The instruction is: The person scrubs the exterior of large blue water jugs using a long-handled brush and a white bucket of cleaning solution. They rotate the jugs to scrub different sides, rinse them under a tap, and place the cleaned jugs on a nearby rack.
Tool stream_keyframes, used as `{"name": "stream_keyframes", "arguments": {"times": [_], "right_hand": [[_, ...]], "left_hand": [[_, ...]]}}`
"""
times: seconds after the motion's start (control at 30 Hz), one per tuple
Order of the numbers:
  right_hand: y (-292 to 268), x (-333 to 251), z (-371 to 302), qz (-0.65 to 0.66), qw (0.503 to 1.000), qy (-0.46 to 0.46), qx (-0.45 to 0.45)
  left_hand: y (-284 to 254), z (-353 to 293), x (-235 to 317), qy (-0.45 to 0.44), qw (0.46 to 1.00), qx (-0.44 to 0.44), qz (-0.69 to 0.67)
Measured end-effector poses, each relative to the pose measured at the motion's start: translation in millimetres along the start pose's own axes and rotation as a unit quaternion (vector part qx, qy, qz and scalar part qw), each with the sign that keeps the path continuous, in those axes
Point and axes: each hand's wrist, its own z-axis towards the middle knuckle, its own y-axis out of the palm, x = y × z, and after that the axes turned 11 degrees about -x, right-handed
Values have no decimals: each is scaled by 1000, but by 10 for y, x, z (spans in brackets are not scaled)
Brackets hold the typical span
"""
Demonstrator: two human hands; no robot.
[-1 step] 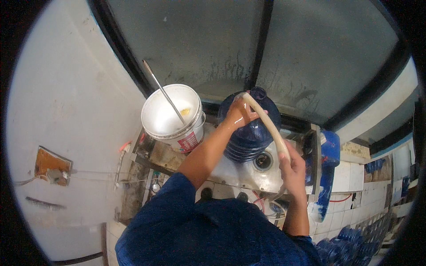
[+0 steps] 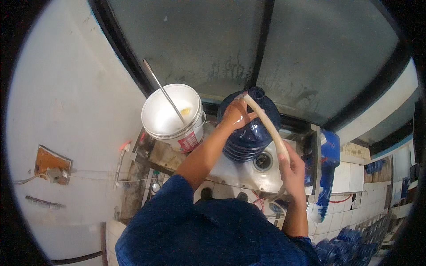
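Observation:
A large translucent blue water jug [image 2: 255, 131] tilts on the metal sink, its open neck pointing toward the window. My left hand [image 2: 237, 114], wet and shiny, lies against the jug's shoulder below the neck, thumb apart from the other fingers, which are partly hidden. Across that hand runs a cream-coloured hose [image 2: 268, 124], its far end beside the neck. My right hand [image 2: 293, 170] is closed round the hose lower down, to the right of the jug. Whether water flows from the hose cannot be made out clearly.
A white bucket [image 2: 162, 113] with a long metal rod [image 2: 162, 86] leaning in it stands left of the jug. The sink [image 2: 235, 175] has a round drain [image 2: 262, 162]. A window [image 2: 199, 40] rises behind. Several blue jugs [image 2: 350, 244] sit at lower right.
My left hand and the jug's neck have shifted very slightly to the left. My right hand keeps its place on the hose.

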Motion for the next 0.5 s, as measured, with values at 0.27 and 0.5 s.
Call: {"name": "stream_keyframes", "arguments": {"times": [0.27,0.5], "right_hand": [[-117,652,-246,10,998,65,1],[-252,612,-362,-43,994,83,51]], "left_hand": [[104,-723,-786,-125,950,39,-284],[-138,-150,-135,39,998,-5,-54]]}}
